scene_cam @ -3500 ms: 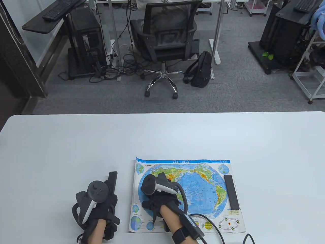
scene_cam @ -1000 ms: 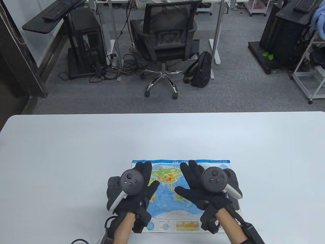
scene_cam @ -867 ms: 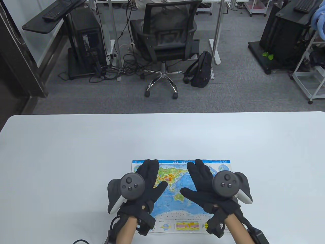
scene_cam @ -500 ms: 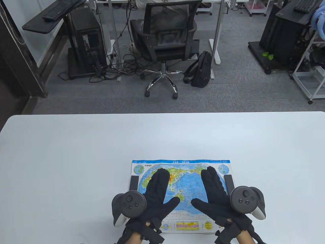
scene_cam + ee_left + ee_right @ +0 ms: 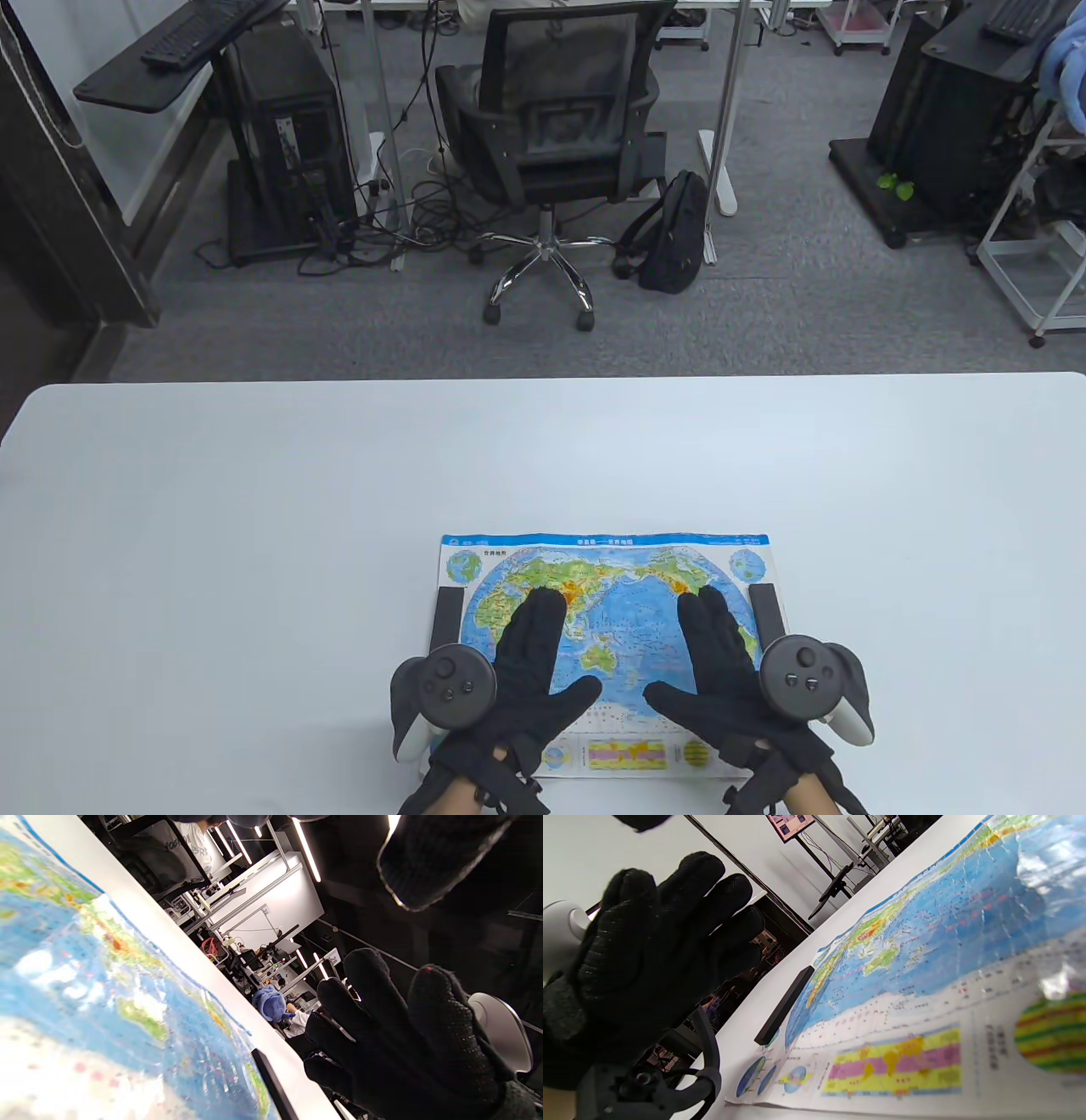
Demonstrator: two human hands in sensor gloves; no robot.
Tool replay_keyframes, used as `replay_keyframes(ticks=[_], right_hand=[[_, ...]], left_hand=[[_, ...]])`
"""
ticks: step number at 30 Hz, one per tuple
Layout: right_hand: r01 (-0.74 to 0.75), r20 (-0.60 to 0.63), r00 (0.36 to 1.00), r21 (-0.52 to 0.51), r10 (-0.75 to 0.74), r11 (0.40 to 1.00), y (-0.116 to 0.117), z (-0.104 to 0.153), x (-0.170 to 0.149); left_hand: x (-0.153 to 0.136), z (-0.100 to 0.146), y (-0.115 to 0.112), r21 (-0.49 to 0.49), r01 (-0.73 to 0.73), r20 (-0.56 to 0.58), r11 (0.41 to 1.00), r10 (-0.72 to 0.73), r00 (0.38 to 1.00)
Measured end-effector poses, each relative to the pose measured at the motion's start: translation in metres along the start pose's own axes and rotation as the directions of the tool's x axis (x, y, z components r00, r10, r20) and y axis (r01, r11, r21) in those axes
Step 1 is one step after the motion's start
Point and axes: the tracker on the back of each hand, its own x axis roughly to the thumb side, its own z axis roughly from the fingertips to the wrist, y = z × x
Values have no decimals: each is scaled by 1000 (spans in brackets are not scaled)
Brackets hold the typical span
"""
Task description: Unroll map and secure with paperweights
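The map [image 5: 607,594] lies unrolled on the surface [image 5: 254,509], a paperweight [image 5: 446,615] at each side edge; my left hand [image 5: 517,671] and right hand [image 5: 721,671] are spread flat, grasping nothing; I should lift straight up, watching for curl.

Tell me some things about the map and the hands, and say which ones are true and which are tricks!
1. The colourful paper world map lies unrolled on the white table. True.
2. A black bar paperweight lies along the map's left edge, and another black bar paperweight along its right edge. True.
3. The left hand grips a paperweight. False: its fingers are spread out flat over the map, gripping nothing.
4. The right hand is off beside the map. False: it is over the map too.
5. The map is still rolled into a tube. False: it is opened out.
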Motion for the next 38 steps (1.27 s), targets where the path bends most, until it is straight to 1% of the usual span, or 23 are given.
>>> replay_keyframes(ticks=[4, 8, 38], right_hand=[[35, -20, 999, -1, -35, 999, 5, 1, -7], [24, -25, 999, -2, -24, 1000, 5, 2, -9], [-5, -21, 1000, 20, 6, 1000, 11, 1, -7]], left_hand=[[-9, 1, -6, -29, 2, -29, 1000, -3, 1000], [-13, 2, -7, -34, -11, -47, 999, 10, 999], [-13, 1, -9, -57, -1, -43, 998, -1, 999]])
